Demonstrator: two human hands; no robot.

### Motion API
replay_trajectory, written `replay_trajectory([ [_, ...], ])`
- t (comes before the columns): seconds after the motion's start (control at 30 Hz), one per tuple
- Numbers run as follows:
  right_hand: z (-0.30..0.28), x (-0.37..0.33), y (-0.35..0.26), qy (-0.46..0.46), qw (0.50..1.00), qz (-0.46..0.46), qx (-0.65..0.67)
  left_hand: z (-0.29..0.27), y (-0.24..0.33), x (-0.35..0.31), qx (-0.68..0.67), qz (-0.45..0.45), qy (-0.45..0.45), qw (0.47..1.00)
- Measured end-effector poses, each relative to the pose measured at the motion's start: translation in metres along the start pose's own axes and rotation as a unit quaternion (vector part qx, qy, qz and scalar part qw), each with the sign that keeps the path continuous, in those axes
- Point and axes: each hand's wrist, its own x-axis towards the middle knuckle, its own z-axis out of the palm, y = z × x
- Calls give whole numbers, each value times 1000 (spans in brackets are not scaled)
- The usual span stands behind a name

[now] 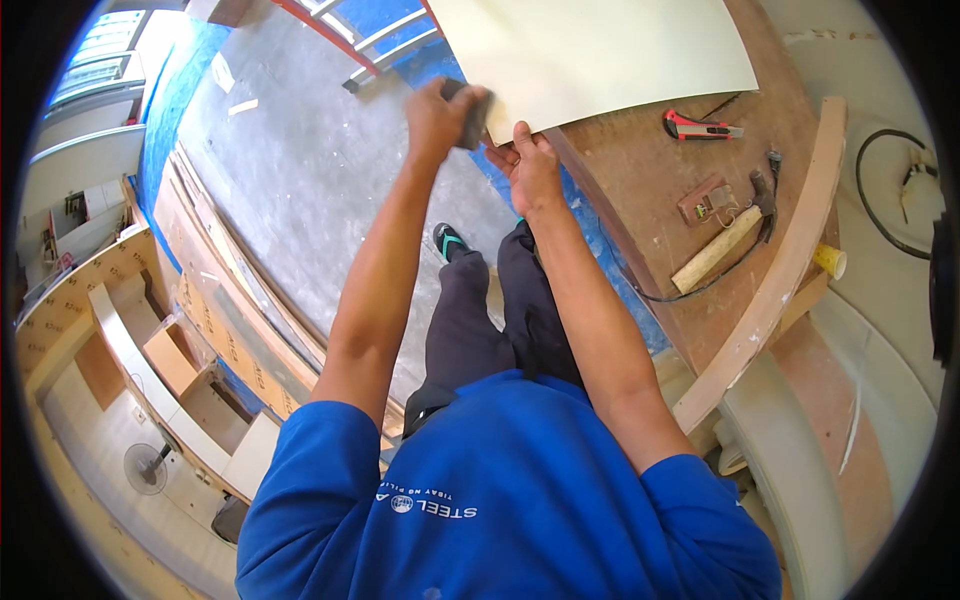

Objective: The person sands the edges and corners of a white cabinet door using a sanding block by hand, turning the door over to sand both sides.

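My left hand (432,120) is closed around a dark grey block (474,120), slightly blurred, held at the near left corner of a large white sheet (600,55). Just to its right, my right hand (532,172) grips the sheet's near edge, thumb on top and fingers beneath. The sheet lies on a brown wooden worktable (640,190) and its corner juts past the table's left edge. On the tabletop, right of my right hand, rest a red and black utility knife (700,126) and a hammer (722,245) with a pale wooden handle.
Beside the hammer sits a small brown box with wires (708,200). A curved wooden strip (775,285) crosses the table's right side, near a yellow tube (830,261). An orange ladder (365,45) stands ahead. Long boards (230,265) and cabinet parts (165,370) fill the left.
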Motion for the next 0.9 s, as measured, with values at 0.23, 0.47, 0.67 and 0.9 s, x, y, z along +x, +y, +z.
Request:
replay_trajectory([
  [0.23, 1, 1, -3, 0, 1000, 2, 8, 4, -3, -6, 7, -1, 2, 1000],
  [0.47, -8, 9, 1, 3, 1000, 0, -6, 14, -11, -40, 41, -4, -61, 997],
  [0.67, 5, 0, -8, -2, 1000, 8, 24, 8, -5, -6, 27, 1, -15, 1000],
  [0.9, -5, 7, -2, -1, 1000, 5, 8, 10, -10, -17, 54, 16, -29, 998],
])
